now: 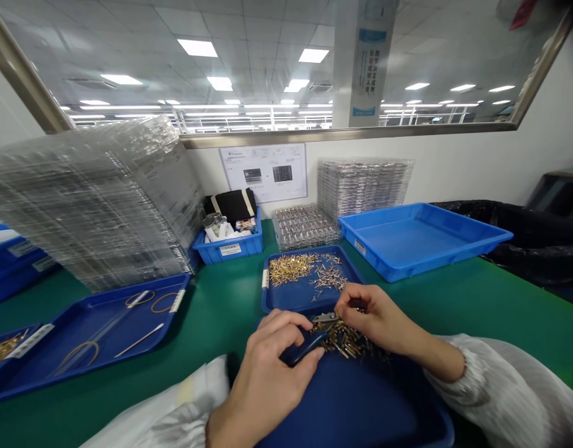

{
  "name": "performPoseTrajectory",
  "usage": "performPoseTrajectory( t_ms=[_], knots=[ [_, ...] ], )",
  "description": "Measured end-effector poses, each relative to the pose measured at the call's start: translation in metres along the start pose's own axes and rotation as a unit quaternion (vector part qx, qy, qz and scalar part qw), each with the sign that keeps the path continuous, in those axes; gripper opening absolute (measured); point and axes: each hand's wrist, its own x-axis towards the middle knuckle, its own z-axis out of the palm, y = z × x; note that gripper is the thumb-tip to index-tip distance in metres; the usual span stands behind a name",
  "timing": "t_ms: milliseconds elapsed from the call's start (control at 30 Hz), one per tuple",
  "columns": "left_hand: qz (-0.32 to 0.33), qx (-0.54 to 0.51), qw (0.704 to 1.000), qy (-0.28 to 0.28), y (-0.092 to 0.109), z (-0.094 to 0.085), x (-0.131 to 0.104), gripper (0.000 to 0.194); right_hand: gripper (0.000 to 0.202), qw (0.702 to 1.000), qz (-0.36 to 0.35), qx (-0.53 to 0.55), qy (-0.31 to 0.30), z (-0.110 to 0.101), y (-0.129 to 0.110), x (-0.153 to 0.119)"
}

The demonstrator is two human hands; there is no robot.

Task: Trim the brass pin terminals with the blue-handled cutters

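The left hand has its grip closed on dark-handled metal cutting pliers; the right hand pinches small gold-coloured metal pins over the near blue plastic tray.

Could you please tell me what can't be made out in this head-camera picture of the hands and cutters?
- Cutters: handles hidden inside the left hand.
- Piece held by the right hand: too small, covered by fingers.
- Sheet on the wall: print too small.
- Near tray: cut off by the bottom edge.
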Motion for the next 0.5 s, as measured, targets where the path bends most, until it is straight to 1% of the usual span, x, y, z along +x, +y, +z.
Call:
performPoseTrajectory(
  t_ms=[67,167,300,400,500],
  knots=[
    [0.004,0.008,1.0,-0.027,-0.0011,-0.0001,-0.0002,0.021,0.01,0.996,-0.034,-0.076,-0.024,-0.0025,-0.001,-0.002],
    [0.023,0.026,0.998,-0.06,-0.0023,-0.0004,-0.0009,0.02,0.014,0.981,-0.087,-0.162,-0.064,-0.0053,-0.0012,-0.0044],
    [0.066,0.071,0.992,-0.082,-0.0023,-0.0012,-0.0024,0.013,0.011,0.953,-0.124,-0.267,-0.074,-0.0035,0.0029,-0.0041],
    [0.101,0.108,0.985,-0.092,-0.0019,-0.0015,-0.0035,0.008,0.008,0.94,-0.136,-0.303,-0.074,-0.0008,0.0051,-0.0037],
    [0.107,0.121,0.983,-0.082,-0.0019,-0.0007,-0.0037,0.009,0.009,0.942,-0.133,-0.301,-0.064,-0.001,0.0034,-0.0046]
  ],
)
